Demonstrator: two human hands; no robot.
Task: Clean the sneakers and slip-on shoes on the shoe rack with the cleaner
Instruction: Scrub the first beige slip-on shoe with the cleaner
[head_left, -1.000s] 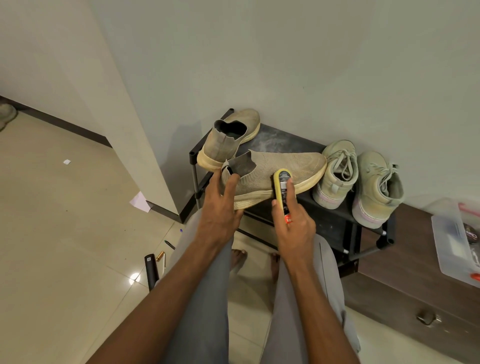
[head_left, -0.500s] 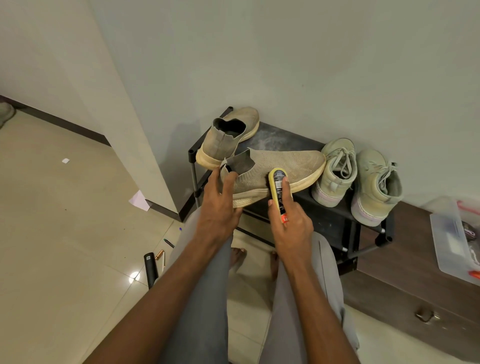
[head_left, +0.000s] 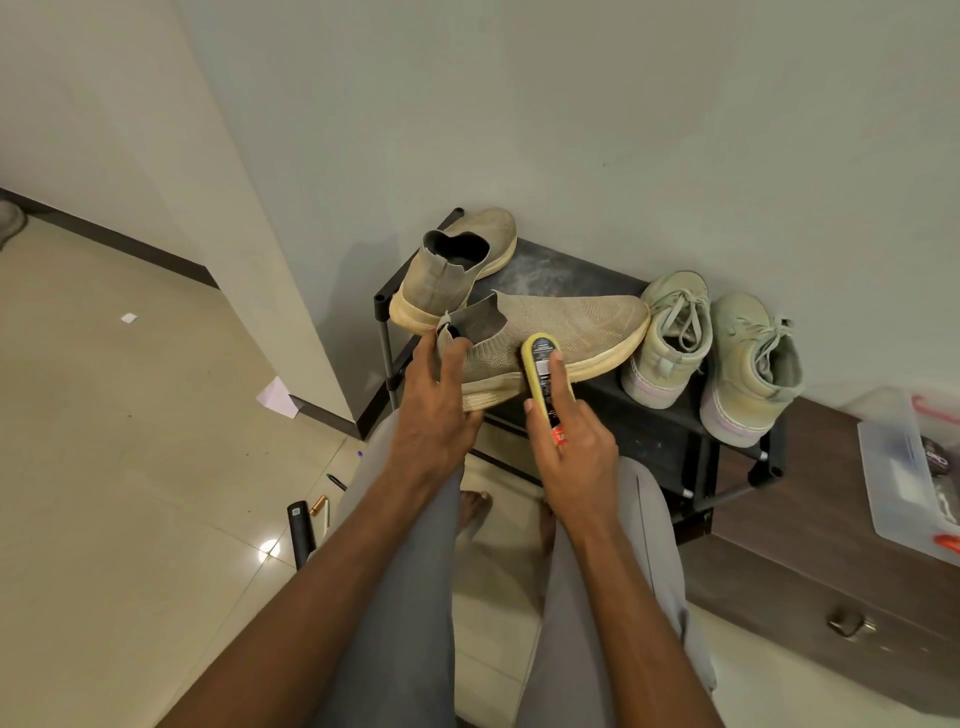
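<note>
While L hand (head_left: 434, 415) grips slip-on (head_left: 545, 343), R hand (head_left: 574, 457) fingers clasp cleaner (head_left: 544, 374).

**Camera Setup: Single Head View**

One wide-angle camera, worn on the person's head, looks forward and steeply down. It sits close above both forearms and the hands (head_left: 498, 426), which reach up from the bottom edge. The shoe rack (head_left: 582, 280) against the wall fills the centre. Floor lies left; wall fills the upper frame. Edges bow with lens distortion.

Yellow cleaner (head_left: 546, 382) against tan slip-on (head_left: 566, 325)
</note>
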